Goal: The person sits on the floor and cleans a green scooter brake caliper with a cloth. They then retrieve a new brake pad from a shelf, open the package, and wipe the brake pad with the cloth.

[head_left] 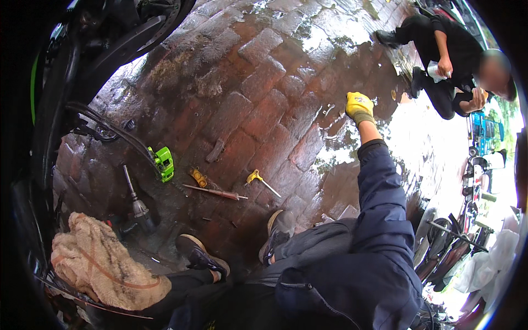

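My right hand (pixel 358 106), in a yellow glove, is stretched out above the wet bricks, fingers curled; whatever they may hold is hidden. My left hand is out of view. Nearer my feet lie a yellow T-handled hex key (pixel 254 177), a long thin tool with a brownish handle (pixel 219 192) and a small yellow part (pixel 198 177). Left of them a green brake caliper (pixel 164 164) hangs on hoses to the ground. A power tool with a long extension (pixel 140 213) lies behind a tan towel (pixel 104 258) at lower left.
Dark motorcycle parts (pixel 82 60) fill the left edge. A co-worker (pixel 456 49) in dark clothes crouches at upper right, holding small items in both hands. Parked vehicles (pixel 481 137), metal parts and pale plastic bags (pixel 484 264) line the right side of the wet brick paving (pixel 264 115).
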The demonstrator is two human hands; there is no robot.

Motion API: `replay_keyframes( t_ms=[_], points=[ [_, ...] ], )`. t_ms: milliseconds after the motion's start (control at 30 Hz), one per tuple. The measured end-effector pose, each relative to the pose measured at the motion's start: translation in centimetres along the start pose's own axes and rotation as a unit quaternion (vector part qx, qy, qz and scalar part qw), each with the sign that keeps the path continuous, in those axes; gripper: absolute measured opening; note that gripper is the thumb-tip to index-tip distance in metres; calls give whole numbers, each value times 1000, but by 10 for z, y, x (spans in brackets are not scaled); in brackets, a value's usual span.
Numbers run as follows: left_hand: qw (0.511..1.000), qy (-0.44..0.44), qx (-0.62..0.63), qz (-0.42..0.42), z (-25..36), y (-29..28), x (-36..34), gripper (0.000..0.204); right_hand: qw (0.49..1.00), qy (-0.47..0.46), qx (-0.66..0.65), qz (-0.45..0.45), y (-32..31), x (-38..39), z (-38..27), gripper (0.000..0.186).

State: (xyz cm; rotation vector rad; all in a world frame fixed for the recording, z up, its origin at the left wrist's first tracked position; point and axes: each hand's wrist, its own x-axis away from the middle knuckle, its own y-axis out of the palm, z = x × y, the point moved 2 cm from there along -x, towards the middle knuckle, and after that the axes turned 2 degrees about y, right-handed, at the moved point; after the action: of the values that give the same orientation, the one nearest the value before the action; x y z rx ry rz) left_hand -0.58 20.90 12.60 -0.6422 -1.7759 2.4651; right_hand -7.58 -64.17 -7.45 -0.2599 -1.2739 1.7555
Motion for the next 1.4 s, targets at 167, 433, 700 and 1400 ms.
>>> replay_keyframes(
  t_ms=[167,433,700,1400],
  points=[
    [1000,-6,-14,-5,6,4,-2,59,995,-10,-66,-79,57,-40,7,43],
    [999,-19,-33,-7,13,1,1,59,958,-28,-272,-87,117,-88,24,55],
    [998,-25,-49,3,18,-5,9,59,802,-130,-553,-186,45,-33,2,35],
    [999,-14,-30,18,12,-3,9,58,937,-121,-295,-143,65,-38,-34,49]
  ],
)
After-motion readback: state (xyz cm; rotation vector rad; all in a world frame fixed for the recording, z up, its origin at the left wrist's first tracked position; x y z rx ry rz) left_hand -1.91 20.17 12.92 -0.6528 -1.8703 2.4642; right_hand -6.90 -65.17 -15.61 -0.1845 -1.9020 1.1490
